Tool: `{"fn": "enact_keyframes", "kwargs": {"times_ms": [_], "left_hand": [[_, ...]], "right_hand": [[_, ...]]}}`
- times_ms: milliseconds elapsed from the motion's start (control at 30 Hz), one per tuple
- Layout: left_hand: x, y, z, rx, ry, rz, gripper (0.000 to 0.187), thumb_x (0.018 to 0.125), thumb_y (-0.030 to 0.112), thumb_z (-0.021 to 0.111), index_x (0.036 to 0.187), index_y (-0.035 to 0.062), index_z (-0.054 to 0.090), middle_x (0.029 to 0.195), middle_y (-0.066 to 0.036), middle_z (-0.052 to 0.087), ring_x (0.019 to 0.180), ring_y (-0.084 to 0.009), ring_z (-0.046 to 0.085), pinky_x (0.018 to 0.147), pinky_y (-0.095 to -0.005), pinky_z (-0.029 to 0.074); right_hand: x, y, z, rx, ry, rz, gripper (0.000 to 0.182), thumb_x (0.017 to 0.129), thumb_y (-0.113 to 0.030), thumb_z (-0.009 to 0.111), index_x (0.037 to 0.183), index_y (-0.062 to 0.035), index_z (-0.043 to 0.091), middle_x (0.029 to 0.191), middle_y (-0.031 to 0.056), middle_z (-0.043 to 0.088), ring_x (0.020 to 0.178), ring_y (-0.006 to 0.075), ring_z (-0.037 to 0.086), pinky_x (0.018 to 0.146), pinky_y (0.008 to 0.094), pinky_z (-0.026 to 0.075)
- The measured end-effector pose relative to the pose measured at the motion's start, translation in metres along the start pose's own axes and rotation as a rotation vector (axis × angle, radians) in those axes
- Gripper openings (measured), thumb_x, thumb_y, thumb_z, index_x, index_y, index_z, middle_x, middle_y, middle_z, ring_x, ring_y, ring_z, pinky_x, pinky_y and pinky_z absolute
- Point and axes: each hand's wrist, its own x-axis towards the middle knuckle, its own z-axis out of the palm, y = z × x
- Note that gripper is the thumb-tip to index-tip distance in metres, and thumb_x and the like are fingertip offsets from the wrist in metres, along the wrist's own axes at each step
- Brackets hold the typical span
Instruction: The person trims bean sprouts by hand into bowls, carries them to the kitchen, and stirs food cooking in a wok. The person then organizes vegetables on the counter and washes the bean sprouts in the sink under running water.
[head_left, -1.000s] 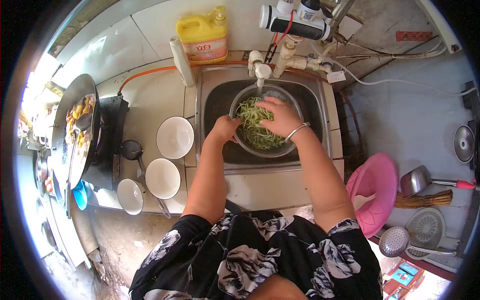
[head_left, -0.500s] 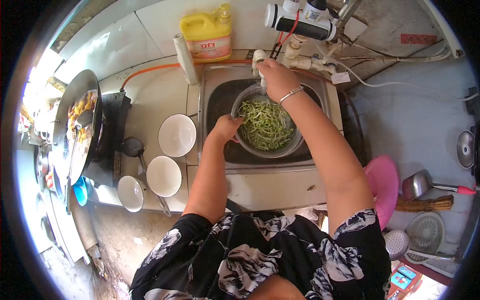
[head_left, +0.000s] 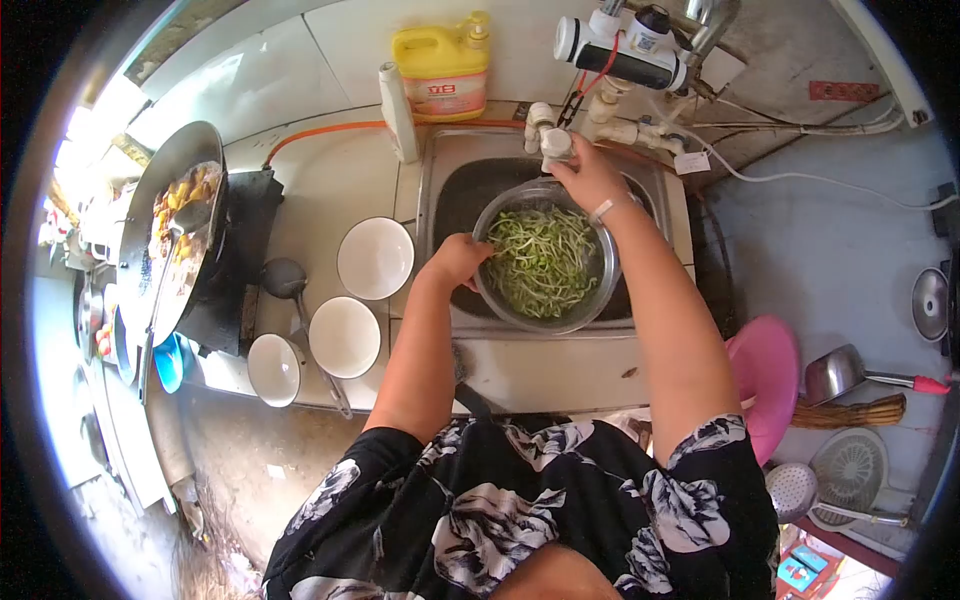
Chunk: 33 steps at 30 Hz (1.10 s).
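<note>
A round metal basin [head_left: 545, 322] of cut green vegetable strips [head_left: 540, 262], bean-like or stem-like, sits in the sink with water among them. My left hand [head_left: 460, 260] grips the basin's left rim, thumb over the edge and fingers underneath. Above the basin's far side, my right hand [head_left: 588, 180] has its fingers closed around the white tap [head_left: 556, 146]. The fingertips of that hand are partly hidden behind the tap. I cannot make out a water stream below it.
The steel sink [head_left: 428, 215] is set into a tiled counter. Left of it are white bowls [head_left: 376, 258], a ladle [head_left: 285, 278] and a wok [head_left: 135, 250] of food on a stove. Behind stand a yellow jug [head_left: 440, 75] and a white bottle [head_left: 397, 115]. A pink basin [head_left: 770, 385] is at right.
My right hand has shifted from the top of the tap to its lower right side, uncovering more of it. The left hand still holds the basin rim. The whole view has shifted slightly.
</note>
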Motion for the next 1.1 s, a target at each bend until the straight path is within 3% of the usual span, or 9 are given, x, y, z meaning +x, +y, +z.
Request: {"fn": "enact_keyframes", "kwargs": {"times_ms": [100,233,300,400,600,700,900,1000,1100], "left_hand": [[-0.013,0.003,-0.006,0.01,-0.005,-0.002,0.034,0.08,0.022,0.061,0.099,-0.0063,0.059,0.079,-0.013,0.063,0.061,-0.0232,0.063,0.046,-0.035,0.054],[-0.024,0.002,-0.018,-0.002,-0.059,-0.036,0.034,0.079,0.022,0.062,0.099,-0.0065,0.059,0.079,-0.013,0.063,0.061,-0.0226,0.063,0.042,-0.0349,0.052],[-0.041,0.013,-0.02,0.067,-0.036,-0.029,0.035,0.079,0.022,0.063,0.099,-0.0065,0.059,0.079,-0.013,0.063,0.06,-0.0231,0.062,0.044,-0.0361,0.051],[-0.055,0.011,-0.021,0.178,-0.074,0.013,0.038,0.077,0.023,0.058,0.096,-0.0091,0.059,0.083,-0.017,0.062,0.063,-0.0282,0.064,0.051,-0.0354,0.055],[-0.082,0.001,-0.024,0.337,-0.177,0.009,0.038,0.078,0.026,0.056,0.089,-0.0097,0.061,0.078,-0.018,0.063,0.059,-0.028,0.064,0.053,-0.0368,0.054],[-0.086,-0.012,-0.025,0.53,-0.235,0.031,0.039,0.079,0.027,0.055,0.087,-0.0097,0.061,0.071,-0.018,0.063,0.054,-0.0271,0.064,0.053,-0.0366,0.052],[-0.096,-0.023,-0.035,0.664,-0.274,0.054,0.045,0.079,0.032,0.06,0.09,-0.0111,0.06,0.073,-0.019,0.062,0.055,-0.0256,0.063,0.046,-0.0354,0.052],[-0.11,-0.026,-0.049,0.52,-0.275,0.136,0.045,0.078,0.031,0.061,0.09,-0.0117,0.059,0.073,-0.019,0.062,0.057,-0.0258,0.063,0.046,-0.0355,0.052],[-0.137,-0.015,-0.068,0.535,-0.211,0.143,0.035,0.076,0.022,0.055,0.093,-0.0087,0.06,0.072,-0.019,0.063,0.054,-0.0255,0.063,0.05,-0.0351,0.053]], "right_hand": [[-0.042,0.044,0.007,-0.037,0.116,-0.122,0.059,0.082,-0.03,0.059,0.133,-0.0096,0.036,0.117,0.02,0.055,0.107,0.0352,0.054,0.091,0.041,0.043],[-0.112,0.084,0.021,0.302,-0.091,0.096,0.053,0.082,-0.023,0.061,0.129,-0.0062,0.041,0.108,0.0156,0.06,0.098,0.0251,0.059,0.085,0.0341,0.045],[-0.144,0.062,0.008,0.424,-0.31,0.395,0.048,0.081,-0.022,0.062,0.123,-0.0041,0.046,0.098,0.0123,0.062,0.086,0.0203,0.059,0.078,0.0327,0.046],[-0.179,0.062,0.024,0.588,-0.228,0.348,0.039,0.08,-0.019,0.062,0.114,-0.0024,0.051,0.088,0.0092,0.061,0.074,0.017,0.057,0.069,0.0322,0.046],[-0.221,0.053,0.045,0.549,-0.15,0.433,0.026,0.079,-0.014,0.059,0.101,-0.0014,0.053,0.082,0.0085,0.06,0.063,0.0172,0.058,0.051,0.0327,0.049],[-0.239,0.054,0.059,0.546,-0.14,0.456,0.029,0.079,-0.013,0.059,0.105,-0.0014,0.053,0.082,0.0095,0.06,0.064,0.0174,0.059,0.049,0.0333,0.05],[-0.265,0.018,0.052,0.543,-0.166,0.567,0.036,0.08,-0.005,0.055,0.115,-0.0035,0.05,0.088,0.0052,0.06,0.07,0.0136,0.059,0.054,0.0295,0.051],[-0.273,0.024,0.065,0.541,-0.093,0.475,0.037,0.079,-0.004,0.055,0.116,-0.0025,0.05,0.089,0.0051,0.06,0.077,0.0127,0.058,0.064,0.0291,0.05],[-0.275,0.021,0.077,0.501,-0.04,0.306,0.034,0.079,-0.008,0.055,0.112,-0.0017,0.051,0.084,0.0094,0.06,0.067,0.0184,0.06,0.059,0.0321,0.049]]}}
